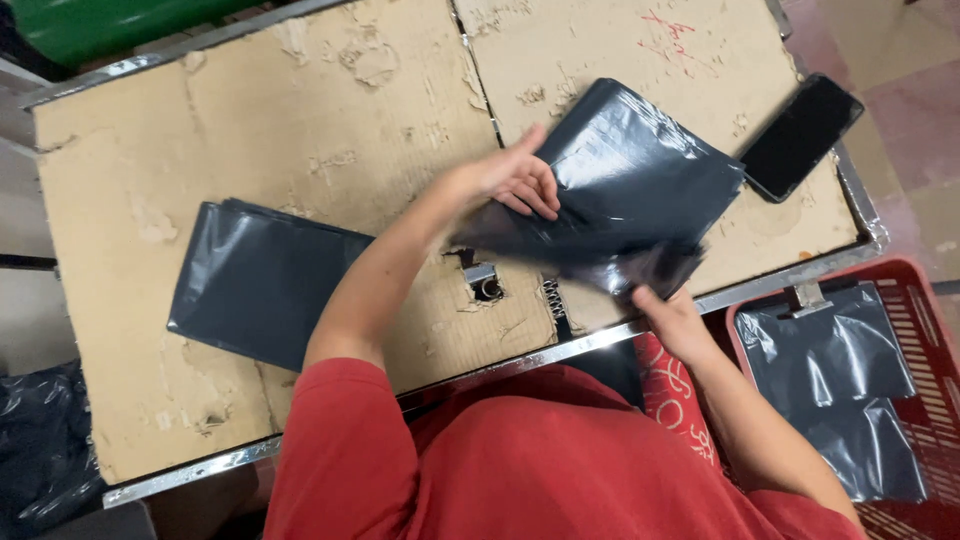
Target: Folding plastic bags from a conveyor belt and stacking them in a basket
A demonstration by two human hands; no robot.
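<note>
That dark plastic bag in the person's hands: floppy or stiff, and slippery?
The grey plastic bag is probably floppy: its lower edge sags and wrinkles between the left hand and right hand. Its glossy sheen suggests slipperiness. Likely light, being thin and flat.

Glossy plastic mailer bag (640, 170) on rough, torn cardboard tabletop (330, 110).
</note>
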